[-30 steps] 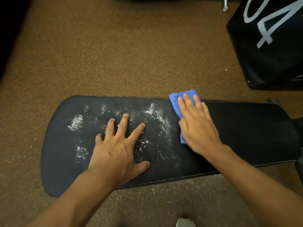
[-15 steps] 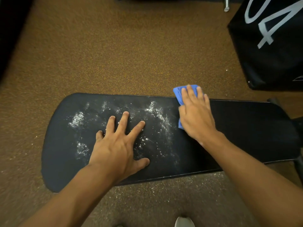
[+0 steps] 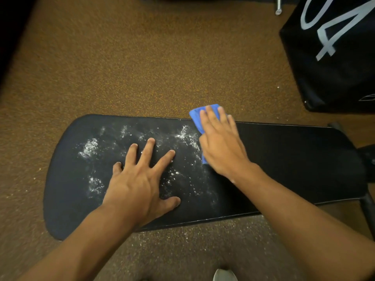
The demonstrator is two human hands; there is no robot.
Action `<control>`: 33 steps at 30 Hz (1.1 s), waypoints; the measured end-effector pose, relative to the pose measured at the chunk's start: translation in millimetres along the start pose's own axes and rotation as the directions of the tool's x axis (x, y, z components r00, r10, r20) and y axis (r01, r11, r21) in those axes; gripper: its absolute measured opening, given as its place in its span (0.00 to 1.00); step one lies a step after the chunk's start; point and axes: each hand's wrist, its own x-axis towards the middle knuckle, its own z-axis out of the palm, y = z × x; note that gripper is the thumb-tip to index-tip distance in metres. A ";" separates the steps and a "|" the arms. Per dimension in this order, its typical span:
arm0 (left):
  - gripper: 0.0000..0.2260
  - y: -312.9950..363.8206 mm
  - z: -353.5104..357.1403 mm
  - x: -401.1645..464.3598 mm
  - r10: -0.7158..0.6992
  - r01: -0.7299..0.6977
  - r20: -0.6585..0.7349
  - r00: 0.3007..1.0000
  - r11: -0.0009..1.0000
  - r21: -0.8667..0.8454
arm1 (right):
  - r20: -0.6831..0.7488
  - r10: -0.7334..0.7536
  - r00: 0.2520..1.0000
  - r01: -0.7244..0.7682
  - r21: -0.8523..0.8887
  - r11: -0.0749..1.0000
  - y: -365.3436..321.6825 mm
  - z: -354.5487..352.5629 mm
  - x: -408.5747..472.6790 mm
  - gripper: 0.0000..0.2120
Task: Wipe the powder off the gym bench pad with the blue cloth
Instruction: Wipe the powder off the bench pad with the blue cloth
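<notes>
Wiping stroke: I saw my right hand (image 3: 221, 142) carry the blue cloth (image 3: 197, 120) from mid-pad a second before out to the far edge of the gym bench pad (image 3: 294, 159), so that the cloth's top corner overhung the rim above the floor (image 3: 142, 67).
Right-hand grip: my palm lay flat on the cloth with the fingers stretched and close together, pressing down, not pinching; the cloth showed only at the fingertips and along the hand's left side.
Left-hand grip: my left hand (image 3: 142, 183) had not moved across the three frames; it rested spread wide, fingers fanned, flat on the pad in the middle of the powder (image 3: 89, 148), bracing and holding nothing.
Powder: the white patches to the left of the cloth looked the same as a second earlier, while the pad to the right of it was clean and dark.
Floor: specks lay scattered on the carpet just beside the near edge of the pad.
Meaning for the task: I judged this stroke had cleared only a narrow strip at the boundary, leaving most of the powder still to wipe.
Obstacle: I reckoned my left hand, planted on the dusted area, would have to lift before the cloth could pass there.
</notes>
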 end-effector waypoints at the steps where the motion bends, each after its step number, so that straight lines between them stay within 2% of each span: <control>1: 0.49 -0.6 0.0 -0.5 -0.004 0.004 -0.001 1.000 1.000 -0.004 | 0.013 -0.067 0.998 0.067 -0.007 0.998 -4.5 0.1 -8.8 0.34; 4: 0.49 1.0 -2.4 -0.4 -0.001 0.001 0.016 1.000 1.000 0.000 | 0.051 -0.163 0.985 0.164 -0.016 0.986 15.8 -4.5 -49.3 0.32; 7: 0.49 1.2 -4.9 -0.9 0.008 -0.007 0.027 1.000 1.000 -0.003 | 0.042 -0.075 0.996 0.075 -0.015 0.997 40.4 -9.5 -47.4 0.33; 11: 0.49 0.5 -1.7 -0.8 0.008 -0.008 0.005 1.000 1.000 0.004 | -0.014 0.063 0.998 -0.063 -0.002 0.998 17.6 -5.3 5.5 0.35; 12: 0.49 0.1 -0.5 -1.0 0.008 -0.008 0.002 1.000 1.000 0.006 | -0.005 0.047 0.999 -0.047 0.011 0.999 9.7 -4.3 8.1 0.35; 16: 0.49 1.6 -2.1 -1.4 0.003 -0.003 0.008 1.000 1.000 0.008 | 0.051 -0.173 0.984 0.174 -0.017 0.985 12.4 -6.7 -44.4 0.32; 18: 0.49 1.8 -4.1 -1.7 0.006 -0.006 0.020 1.000 1.000 -0.005 | 0.061 -0.188 0.980 0.190 -0.028 0.981 32.6 -10.6 -62.1 0.31; 21: 0.48 1.3 -5.6 -2.3 0.011 -0.010 0.035 0.999 1.000 -0.019 | 0.040 -0.065 0.997 0.066 -0.031 0.997 41.7 -7.7 -36.8 0.32; 24: 0.48 1.8 -6.3 -2.4 -0.003 0.004 0.036 0.999 1.000 -0.025 | 0.002 0.025 1.000 -0.025 -0.004 1.000 12.2 -3.0 3.8 0.35; 27: 0.49 1.6 -4.2 -2.4 -0.008 0.008 0.018 1.000 0.999 -0.044 | 0.020 -0.122 0.992 0.121 0.020 0.992 -7.6 0.0 -3.9 0.34; 30: 0.49 1.2 -2.4 -3.4 -0.014 0.015 0.009 1.000 0.998 -0.056 | 0.048 -0.273 0.961 0.273 -0.004 0.962 11.1 -3.4 -46.9 0.31; 31: 0.49 1.1 -2.4 -3.7 -0.015 0.015 0.001 1.000 0.998 -0.062 | 0.047 -0.286 0.957 0.287 -0.015 0.958 22.3 -4.8 -54.9 0.31; 33: 0.49 0.4 -2.8 -3.8 -0.010 0.009 -0.008 1.000 0.997 -0.076 | 0.026 -0.221 0.975 0.222 -0.022 0.975 39.0 -5.8 -48.2 0.31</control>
